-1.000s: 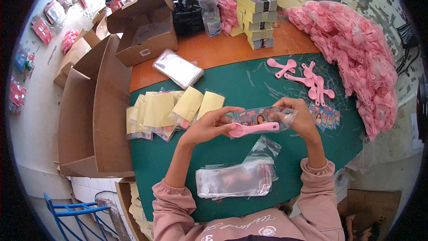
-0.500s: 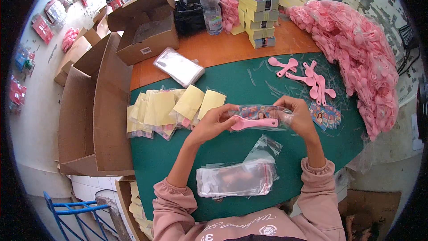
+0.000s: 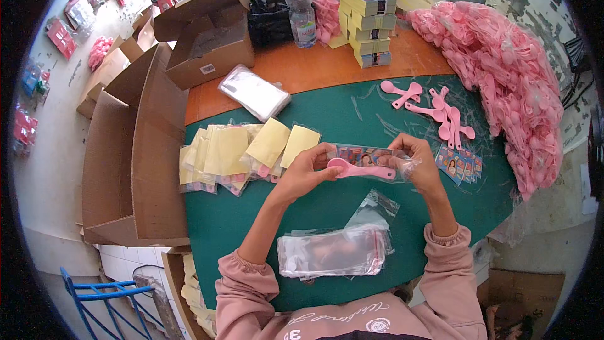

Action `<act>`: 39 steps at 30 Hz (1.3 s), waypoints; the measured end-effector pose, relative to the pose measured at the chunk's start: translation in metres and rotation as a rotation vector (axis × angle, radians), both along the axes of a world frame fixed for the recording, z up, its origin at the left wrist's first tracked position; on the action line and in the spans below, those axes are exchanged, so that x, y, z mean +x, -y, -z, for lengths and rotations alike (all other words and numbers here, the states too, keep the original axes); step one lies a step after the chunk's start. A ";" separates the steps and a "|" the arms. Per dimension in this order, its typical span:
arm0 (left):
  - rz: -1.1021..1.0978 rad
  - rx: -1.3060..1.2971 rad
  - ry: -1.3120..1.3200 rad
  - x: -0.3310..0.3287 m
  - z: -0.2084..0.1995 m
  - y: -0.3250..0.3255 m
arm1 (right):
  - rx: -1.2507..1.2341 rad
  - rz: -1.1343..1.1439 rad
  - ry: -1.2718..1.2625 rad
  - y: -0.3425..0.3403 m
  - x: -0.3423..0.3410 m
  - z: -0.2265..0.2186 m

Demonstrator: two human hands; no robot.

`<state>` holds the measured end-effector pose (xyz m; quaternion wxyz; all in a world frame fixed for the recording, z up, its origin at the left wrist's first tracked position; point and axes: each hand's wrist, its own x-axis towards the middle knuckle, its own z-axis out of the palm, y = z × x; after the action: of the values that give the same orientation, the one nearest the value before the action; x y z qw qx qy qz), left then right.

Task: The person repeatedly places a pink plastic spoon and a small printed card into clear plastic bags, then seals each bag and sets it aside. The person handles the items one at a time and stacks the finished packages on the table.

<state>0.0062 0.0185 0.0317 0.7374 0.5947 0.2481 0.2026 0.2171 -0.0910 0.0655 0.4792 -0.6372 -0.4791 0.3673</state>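
Note:
Between my hands, above the green mat, is a clear plastic bag (image 3: 408, 168) with a printed card (image 3: 362, 155) and a pink measuring spoon (image 3: 365, 170) in it. My left hand (image 3: 308, 173) grips the bag's left end, thumb over the spoon's bowl. The right end is pinched by my right hand (image 3: 420, 160), its fingers partly behind the film. A stack of empty clear bags (image 3: 330, 253) lies just below my hands. Loose pink spoons (image 3: 448, 116) and several printed cards (image 3: 459, 164) rest to the right.
Filled bags with yellow card backs (image 3: 226, 151) overlap at the left. Cardboard boxes (image 3: 157, 151) stand along the left edge. Behind are a bundle of clear bags (image 3: 255, 92), a water bottle (image 3: 300, 12) and stacked card bundles (image 3: 368, 25). Pink spoons in a large heap (image 3: 503, 82) line the right.
The bag with the card and spoon has shifted slightly, and the spoon sits a little further right in it. Both hands keep their hold on the bag.

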 end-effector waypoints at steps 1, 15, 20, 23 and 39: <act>0.019 -0.009 -0.021 0.001 0.000 -0.001 | -0.001 0.001 0.001 0.000 -0.001 0.000; -0.069 -0.557 0.098 0.012 0.010 0.029 | 0.071 -0.322 0.310 -0.003 -0.021 -0.018; 0.010 -0.339 0.012 0.006 0.020 0.029 | 0.211 -0.327 0.512 -0.012 -0.024 0.007; 0.099 -0.307 -0.050 0.005 0.012 0.026 | 0.153 -0.292 0.623 -0.024 -0.024 0.036; 0.019 -0.324 -0.165 -0.002 0.013 0.018 | 0.207 -0.393 0.748 -0.010 -0.049 0.025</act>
<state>0.0045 0.0006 0.0186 0.8026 0.4851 0.3314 0.1036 0.1679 -0.0806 0.0408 0.2551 -0.5717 -0.7661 0.1455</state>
